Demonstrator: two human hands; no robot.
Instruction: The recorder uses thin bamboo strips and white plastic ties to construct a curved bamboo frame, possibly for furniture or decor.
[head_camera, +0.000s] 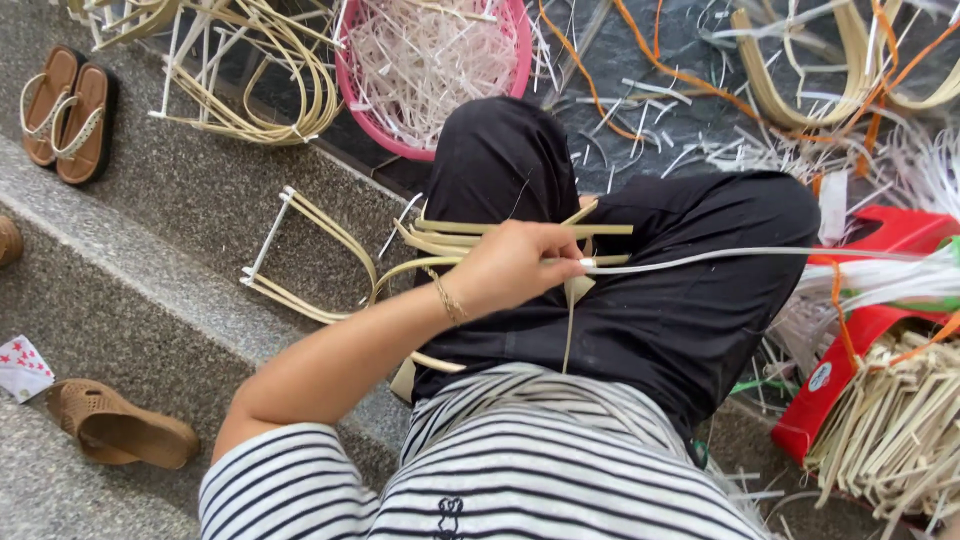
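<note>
Only the left hand (515, 265) shows clearly; its fingers are curled closed around the near end of a white plastic strip (720, 255), pinching it at the fingertips. That strip runs from the hand out to the right, across the lap of the black trousers (680, 300). Under the hand lies a bundle of tan cane strips (480, 235), resting on the knee and touching the palm; some of them bend down towards the striped shirt (520, 460). A thin bracelet (447, 298) sits on the wrist. The right hand is hidden behind the left, so its grip cannot be told.

Just left of the knee, a bent tan frame with a white crossbar (300, 255) lies on the grey stone step (150, 260). Beyond the knee stands a pink basket (520, 60) filled with pale shavings, and left of it a heap of looped cane (260, 70). A red plastic stool (860, 330) stands at the right, with cut tan strips (890, 430) stacked against it. A pair of sandals (65, 110) rests on the upper step, and a woven brown slipper (120, 425) lies on the lower one.
</note>
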